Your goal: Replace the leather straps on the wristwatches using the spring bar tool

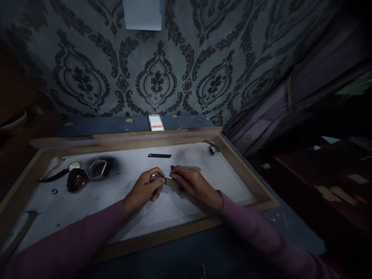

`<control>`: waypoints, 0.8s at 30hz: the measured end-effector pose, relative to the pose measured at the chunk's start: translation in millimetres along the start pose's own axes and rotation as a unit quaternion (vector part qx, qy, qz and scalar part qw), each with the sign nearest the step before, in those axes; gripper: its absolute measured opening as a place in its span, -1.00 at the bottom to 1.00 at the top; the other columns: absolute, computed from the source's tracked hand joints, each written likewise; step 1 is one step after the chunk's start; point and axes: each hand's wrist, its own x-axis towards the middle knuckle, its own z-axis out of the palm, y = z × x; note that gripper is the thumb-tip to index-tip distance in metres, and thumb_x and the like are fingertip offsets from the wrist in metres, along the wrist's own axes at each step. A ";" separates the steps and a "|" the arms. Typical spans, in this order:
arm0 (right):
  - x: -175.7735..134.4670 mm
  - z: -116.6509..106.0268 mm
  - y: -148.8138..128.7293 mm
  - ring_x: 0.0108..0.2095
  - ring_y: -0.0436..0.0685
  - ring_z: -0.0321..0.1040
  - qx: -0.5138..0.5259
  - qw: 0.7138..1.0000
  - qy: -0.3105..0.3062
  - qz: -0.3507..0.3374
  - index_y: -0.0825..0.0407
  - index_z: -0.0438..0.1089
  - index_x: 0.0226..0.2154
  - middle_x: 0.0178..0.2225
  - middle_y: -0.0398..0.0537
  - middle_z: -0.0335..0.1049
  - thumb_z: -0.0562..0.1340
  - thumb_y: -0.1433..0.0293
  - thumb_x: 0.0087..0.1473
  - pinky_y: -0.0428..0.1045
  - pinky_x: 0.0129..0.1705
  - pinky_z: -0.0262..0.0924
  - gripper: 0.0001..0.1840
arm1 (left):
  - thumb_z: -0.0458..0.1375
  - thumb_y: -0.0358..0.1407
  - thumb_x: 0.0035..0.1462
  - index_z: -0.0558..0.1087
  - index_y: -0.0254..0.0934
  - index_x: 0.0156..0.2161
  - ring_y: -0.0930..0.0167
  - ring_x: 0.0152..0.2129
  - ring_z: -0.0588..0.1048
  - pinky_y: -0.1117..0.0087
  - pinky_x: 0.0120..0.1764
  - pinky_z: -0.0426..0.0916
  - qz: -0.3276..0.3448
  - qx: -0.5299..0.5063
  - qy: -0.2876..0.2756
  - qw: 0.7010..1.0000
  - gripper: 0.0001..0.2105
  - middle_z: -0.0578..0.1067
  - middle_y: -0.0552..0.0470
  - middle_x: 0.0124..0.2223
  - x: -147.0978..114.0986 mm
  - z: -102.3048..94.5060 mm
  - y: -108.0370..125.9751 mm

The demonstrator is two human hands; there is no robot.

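One small round watch (155, 176) sits in the left hand (145, 188), face up above the middle of the tray, its rim catching some light. It should be light in the palm, with a stiff, probably slick case and a face that could scratch; the surest hold would be by the case's sides, off the face. The left hand is curled closed around it, thumb pressed near its edge. The right hand (196, 186) is just beside, fingers drawn together in a pinch on a small dark piece (172, 168), too small to identify. Beyond the hands, a flat dark strip (159, 155) lies on the tray's pale floor, and a dark-strapped watch (76, 180) rests well to the left. The wood-rimmed tray (162, 229) stands on a blue-covered counter (162, 250).
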 end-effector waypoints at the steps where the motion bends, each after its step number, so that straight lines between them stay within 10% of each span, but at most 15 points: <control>1: -0.3 0.2 -0.7 -0.61 -0.04 0.32 0.000 1.000 -0.006 0.005 0.06 0.33 -0.33 -0.64 -0.25 0.31 0.04 0.40 0.31 -0.12 -0.39 0.22 -0.78 | 0.11 -0.24 0.08 0.26 -0.26 -0.39 0.62 -0.78 0.15 0.58 -0.71 -0.03 0.000 0.002 0.003 1.000 -0.85 0.24 0.25 -0.64 -0.2 0.0 0.5; 24: -1.8 0.8 1.0 -0.49 0.01 0.35 0.000 0.998 0.002 -0.070 0.08 0.38 -0.34 -0.51 -0.11 0.40 0.07 0.42 0.29 -0.11 -0.40 0.18 -0.78 | 0.12 -0.20 0.09 0.25 -0.27 -0.37 0.62 -0.78 0.16 0.57 -0.69 -0.03 0.016 0.002 0.003 1.000 -0.81 0.27 0.24 -0.62 -1.5 0.5 -0.8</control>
